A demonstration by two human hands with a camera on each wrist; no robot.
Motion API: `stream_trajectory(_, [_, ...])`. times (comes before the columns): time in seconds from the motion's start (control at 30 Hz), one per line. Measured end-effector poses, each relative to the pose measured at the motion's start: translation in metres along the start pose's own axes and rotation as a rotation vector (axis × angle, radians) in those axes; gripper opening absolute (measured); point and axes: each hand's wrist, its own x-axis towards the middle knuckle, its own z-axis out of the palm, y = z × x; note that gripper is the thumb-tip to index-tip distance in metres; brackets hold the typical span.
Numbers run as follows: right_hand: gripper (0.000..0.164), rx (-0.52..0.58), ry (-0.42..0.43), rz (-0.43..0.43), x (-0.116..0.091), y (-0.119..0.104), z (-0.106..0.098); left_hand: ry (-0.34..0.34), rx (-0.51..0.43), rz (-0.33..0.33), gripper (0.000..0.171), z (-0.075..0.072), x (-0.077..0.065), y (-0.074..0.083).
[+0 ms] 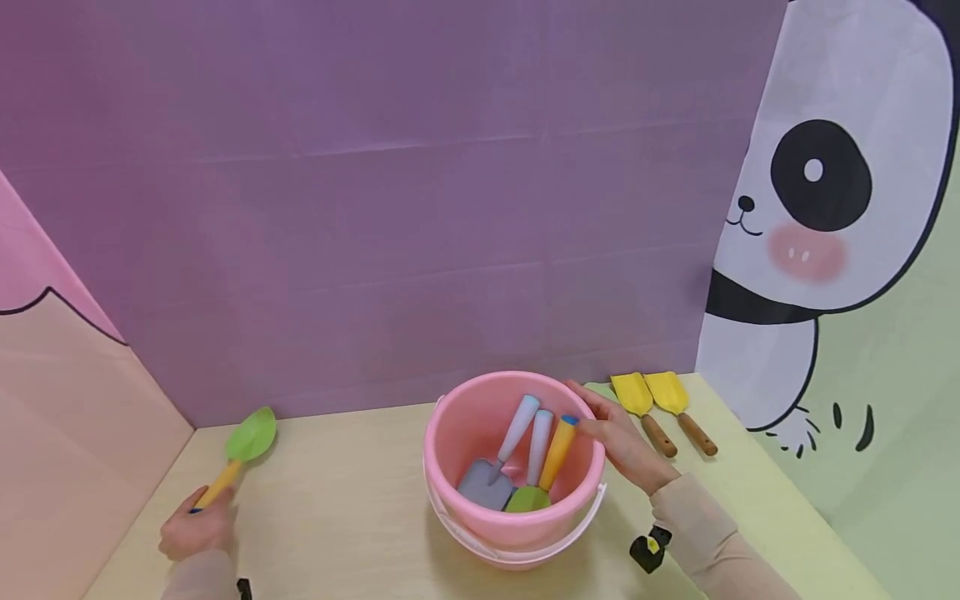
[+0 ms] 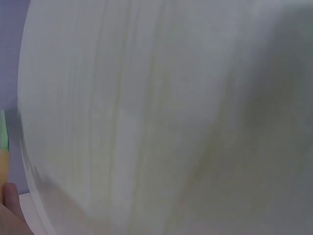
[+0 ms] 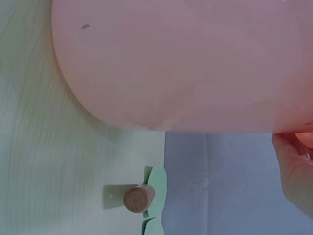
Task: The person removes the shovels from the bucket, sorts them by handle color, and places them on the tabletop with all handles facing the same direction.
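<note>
At the left of the head view my left hand (image 1: 198, 525) grips the orange-yellow handle of a toy shovel with a green blade (image 1: 252, 435). A sliver of that shovel (image 2: 4, 166) shows in the left wrist view. My right hand (image 1: 628, 443) holds the rim of a pink bucket (image 1: 517, 528), thumb at the rim's inner side. The bucket's wall (image 3: 186, 63) fills much of the right wrist view. Inside lean a grey shovel (image 1: 487, 485), a tool with a pale handle (image 1: 539, 446), and an orange handle (image 1: 558, 454) near a green blade (image 1: 528, 500).
Two yellow shovels (image 1: 634, 393) (image 1: 667, 392) with brown handles lie right of the bucket. A green thing (image 1: 600, 389) is partly hidden behind my right hand. A purple backdrop (image 1: 360, 250) borders the pale table (image 1: 337, 500); a panda picture (image 1: 885, 208) covers the right wall.
</note>
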Motion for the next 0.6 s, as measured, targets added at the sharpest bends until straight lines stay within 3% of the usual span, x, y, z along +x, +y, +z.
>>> stream_trajectory(0.23, [0.068,0.001,0.01,0.005,0.001,0.0,0.0,-0.043,0.046,0.004,0.06,0.0,0.002,-0.006])
stream_trajectory(0.6, [0.069,0.01,0.017,0.03,-0.001,0.0,0.001,-0.03,0.051,0.002,0.06,0.005,0.014,-0.016])
